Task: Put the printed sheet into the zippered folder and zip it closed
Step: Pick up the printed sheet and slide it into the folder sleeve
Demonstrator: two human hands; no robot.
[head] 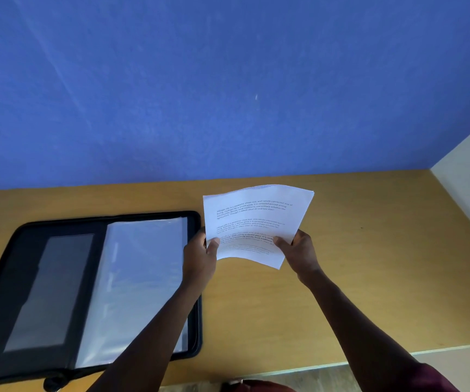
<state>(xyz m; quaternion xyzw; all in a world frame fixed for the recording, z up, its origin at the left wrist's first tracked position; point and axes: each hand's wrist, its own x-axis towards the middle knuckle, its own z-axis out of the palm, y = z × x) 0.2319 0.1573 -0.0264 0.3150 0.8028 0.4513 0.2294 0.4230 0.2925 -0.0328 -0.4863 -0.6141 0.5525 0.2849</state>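
A white printed sheet (256, 219) with lines of text is held up above the table, slightly curved. My left hand (200, 258) pinches its lower left edge and my right hand (299, 253) pinches its lower right edge. The black zippered folder (10, 250) lies open flat on the table to the left of the sheet. Its right half carries clear plastic sleeves (143, 278), its left half a dark pocket with a grey window. My left forearm crosses over the folder's lower right corner. A zip pull shows at the folder's bottom edge (51, 383).
The wooden table (369, 264) runs from a blue wall (228, 94) at the back to its front edge near me. A pale side wall (468, 179) bounds it on the right. Bare tabletop lies to the right of the folder.
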